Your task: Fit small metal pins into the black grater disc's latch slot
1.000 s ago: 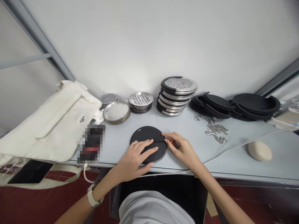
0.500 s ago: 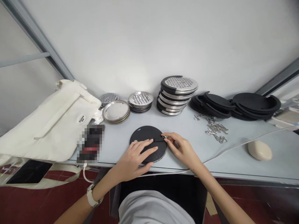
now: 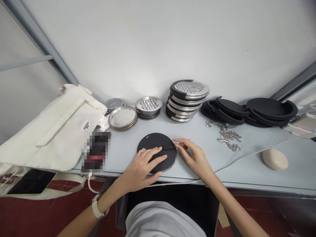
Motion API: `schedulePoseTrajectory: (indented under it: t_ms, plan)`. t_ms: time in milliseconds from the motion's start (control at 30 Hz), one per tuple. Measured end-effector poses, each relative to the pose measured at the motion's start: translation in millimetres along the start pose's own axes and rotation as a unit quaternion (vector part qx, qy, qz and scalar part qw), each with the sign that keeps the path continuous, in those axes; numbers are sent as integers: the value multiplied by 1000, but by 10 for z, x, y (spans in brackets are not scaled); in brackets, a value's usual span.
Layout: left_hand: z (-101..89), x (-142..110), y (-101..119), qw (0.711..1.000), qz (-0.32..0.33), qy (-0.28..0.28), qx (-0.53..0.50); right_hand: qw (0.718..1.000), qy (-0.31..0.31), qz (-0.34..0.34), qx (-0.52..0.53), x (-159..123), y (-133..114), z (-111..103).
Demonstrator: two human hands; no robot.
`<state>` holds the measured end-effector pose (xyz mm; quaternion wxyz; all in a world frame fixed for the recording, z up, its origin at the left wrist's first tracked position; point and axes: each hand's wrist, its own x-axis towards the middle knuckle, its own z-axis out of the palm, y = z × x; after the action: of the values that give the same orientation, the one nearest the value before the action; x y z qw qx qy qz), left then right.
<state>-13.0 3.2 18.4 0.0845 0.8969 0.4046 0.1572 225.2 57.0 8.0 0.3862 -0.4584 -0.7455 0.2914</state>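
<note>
A black round grater base (image 3: 170, 161) lies flat on the table in front of me, with a thin metal edge showing at its lower right. My left hand (image 3: 145, 166) rests on its face, palm down, fingers spread over it. At the right rim my right hand (image 3: 191, 153) pinches a small silver metal clip (image 3: 176, 144) between thumb and index finger. The clip sits by the end of a dark slot (image 3: 168, 148) in the base. The fingers partly cover the clip, so how it joins the base is hidden.
Behind are metal discs (image 3: 122, 117), small grater plates (image 3: 148, 105), stacked round graters (image 3: 189, 88) and black holders (image 3: 269, 110). Loose metal clips (image 3: 228, 135) lie right of centre. A white cable (image 3: 242, 161) passes a beige mouse (image 3: 275, 159). A white bag (image 3: 49, 131) and phone (image 3: 96, 151) occupy the left.
My right fingers have shifted slightly right, and the silver clip now sits at the base's rim, where before it lay further over the face. My left hand has stayed put.
</note>
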Motion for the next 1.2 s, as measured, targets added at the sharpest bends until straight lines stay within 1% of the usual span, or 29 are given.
schedulePoseTrajectory:
  t_ms: [133, 267, 433, 567, 867, 1067, 1200]
  plan:
    - [-4, 9, 0, 1000, 3, 1, -1, 1000, 0, 6, 17, 6, -13, 5]
    - [-1, 5, -3, 1000, 3, -2, -3, 1000, 3, -7, 13, 10, -7, 1]
    - [2, -2, -3, 1000, 1, -2, -3, 999, 37, 4, 5, 12, 49, 2]
    - [0, 6, -2, 1000, 4, 2, -3, 998, 54, -4, 19, 19, 66, 12]
    - [3, 2, -4, 1000, 2, 0, -2, 1000, 18, -19, 14, 9, 34, 10]
    - [-4, 8, -5, 1000, 6, 3, -3, 1000, 6, 12, 22, 23, 69, 19]
    - [3, 13, -3, 1000, 6, 7, 2, 1000, 6, 17, 18, 32, 99, 27]
